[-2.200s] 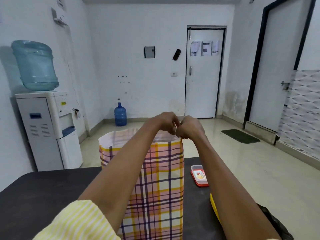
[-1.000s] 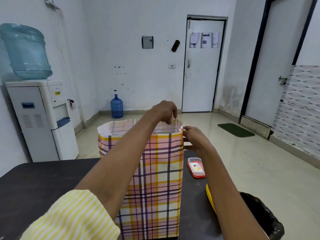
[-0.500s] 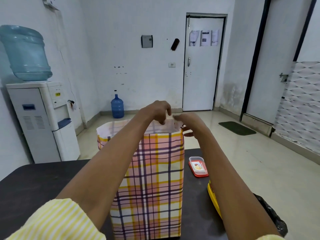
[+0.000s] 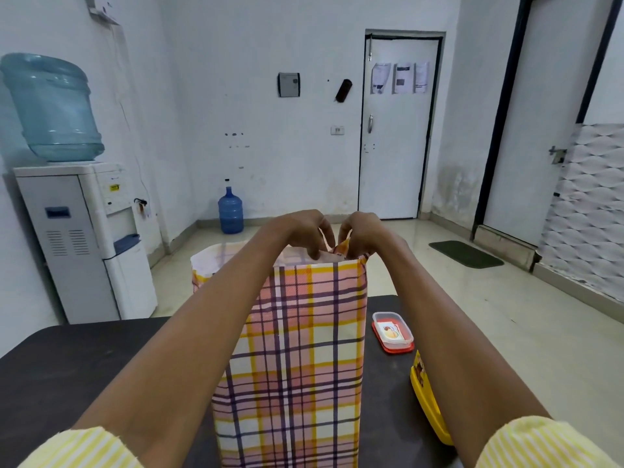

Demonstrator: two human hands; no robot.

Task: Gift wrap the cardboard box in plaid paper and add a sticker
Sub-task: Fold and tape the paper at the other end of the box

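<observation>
- The paper stands as a tall upright sleeve straight below the fingers, on the dark surface. We take the box to be inside it, hidden.
- The left hand and right hand meet at the sleeve's top right corner. The fingers of both pinch the loose top edge, with a small flap folded between them.
- We judge the sides wrapped and the top end not yet closed: left of the fingers its far rim stands up, white inside showing. Folding and sealing that end is left.
- No sticker shows on the paper, so that step is left too.
- Below and right of the fingers lies a small tub with a red base. Lower, a yellow thing sits half behind the right arm.
- Beyond the fingers: pale floor, a blue bottle, a white door, a mat. Far left stands a water dispenser.
</observation>
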